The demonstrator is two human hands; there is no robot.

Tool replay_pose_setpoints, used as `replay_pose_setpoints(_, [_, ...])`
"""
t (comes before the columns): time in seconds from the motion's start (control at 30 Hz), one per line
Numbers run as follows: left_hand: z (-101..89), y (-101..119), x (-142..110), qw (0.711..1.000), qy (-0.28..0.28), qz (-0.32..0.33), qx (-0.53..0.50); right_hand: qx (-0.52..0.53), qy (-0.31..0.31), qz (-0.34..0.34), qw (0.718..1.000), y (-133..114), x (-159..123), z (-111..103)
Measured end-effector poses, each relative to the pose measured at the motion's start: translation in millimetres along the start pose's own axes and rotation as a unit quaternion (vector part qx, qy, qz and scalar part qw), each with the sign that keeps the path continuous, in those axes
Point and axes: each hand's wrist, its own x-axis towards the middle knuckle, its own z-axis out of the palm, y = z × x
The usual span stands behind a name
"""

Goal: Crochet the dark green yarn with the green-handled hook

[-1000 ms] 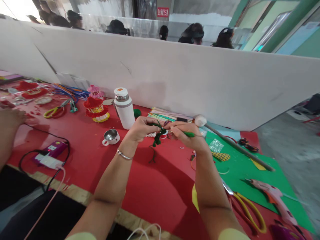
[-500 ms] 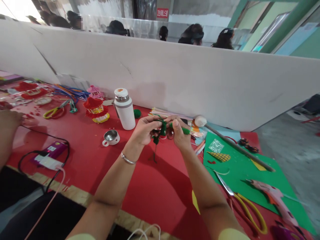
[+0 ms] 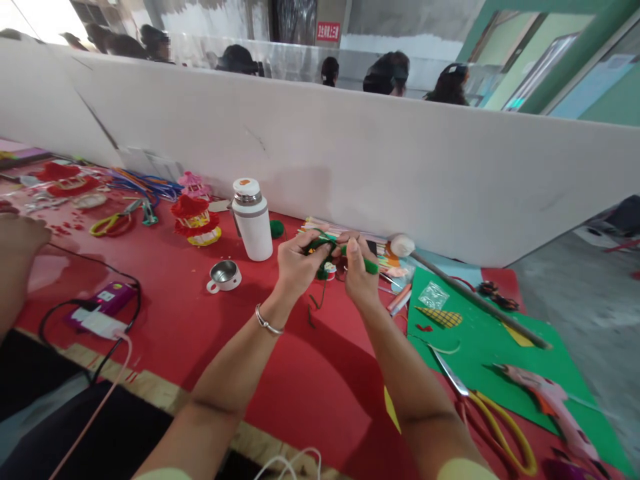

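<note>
My left hand [image 3: 296,268] is closed around a small dark green crochet piece [image 3: 325,248], thumb pressed on top of it. Much of the piece is hidden by the fingers. A dark strand of yarn [image 3: 313,303] dangles beneath it over the red table. In my right hand [image 3: 361,280] is a crochet hook with a green handle [image 3: 371,267], its tip against the green piece between both hands. Behind my left hand, beside the flask, lies a ball of green yarn [image 3: 277,229].
To the left stand a white flask [image 3: 255,230], a steel cup [image 3: 225,275] and a red paper-like lantern [image 3: 191,217]. A co-worker's hand [image 3: 23,247] rests at far left. On the right are scissors [image 3: 500,420], a pink glue gun [image 3: 550,397] and a stick [image 3: 480,300]. A white partition [image 3: 350,160] stands behind.
My left hand has turned and lifted slightly, tilting the green piece. The right hand stays close by with the hook. The hanging strand has shifted.
</note>
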Motion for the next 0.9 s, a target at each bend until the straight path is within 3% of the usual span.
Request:
replay_pose_setpoints(0.27, [-6.7,4.9,1.1,1.000,-0.023,0.000,-0.015,0.002,-0.026,-0.017,1.000,-1.2,-1.6,-0.3])
replay_pose_setpoints(0.47, [-6.4,9.5,3.6,0.998,-0.024,-0.044,-0.023,0.045,0.005,0.049,0.998,-2.4,-2.0,5.4])
replay_pose_setpoints(0.67, [-3.1,3.4,-0.4,1.000,-0.019,0.005,0.012,0.091,0.028,0.090,0.991,1.5,-2.3,7.2])
replay_pose_setpoints(0.83, [-6.9,4.9,0.7,0.999,-0.048,-0.020,0.007,0.107,0.009,0.094,0.990,1.5,-3.0,8.7])
replay_pose_setpoints(0.9, [-5.4,5.2,-0.3,0.999,-0.029,0.014,0.020,0.142,0.032,0.111,0.983,1.3,-4.2,12.8])
